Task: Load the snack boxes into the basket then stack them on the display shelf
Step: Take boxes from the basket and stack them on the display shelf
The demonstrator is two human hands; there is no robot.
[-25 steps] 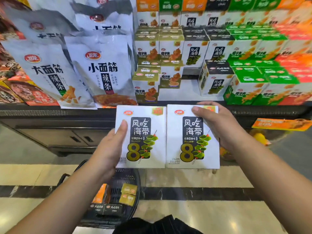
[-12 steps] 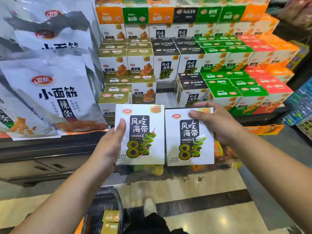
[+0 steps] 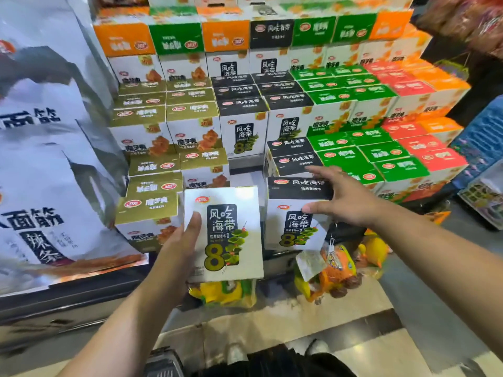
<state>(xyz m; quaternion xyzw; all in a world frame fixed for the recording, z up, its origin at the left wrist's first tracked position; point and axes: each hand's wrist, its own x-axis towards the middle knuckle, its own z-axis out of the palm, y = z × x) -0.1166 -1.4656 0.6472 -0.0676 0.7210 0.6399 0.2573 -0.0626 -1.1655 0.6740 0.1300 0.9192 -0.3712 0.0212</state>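
While the left hand [image 3: 179, 246] grips a raised box [image 3: 223, 232], the right hand [image 3: 345, 197] clasps a black-topped box [image 3: 294, 213]

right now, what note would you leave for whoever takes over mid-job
Left hand: holds a white kelp box upright before the display shelf, not placed.
Right hand: grips a black-topped kelp box at the front of the black-topped row; fully seated or not, cannot tell.
Done: one box at the shelf.
Left: release it, shelve the other.
Basket edge shows below, contents hidden.

Head-worn camera looks forward and down, close to the stacked display shelf [image 3: 246, 176].
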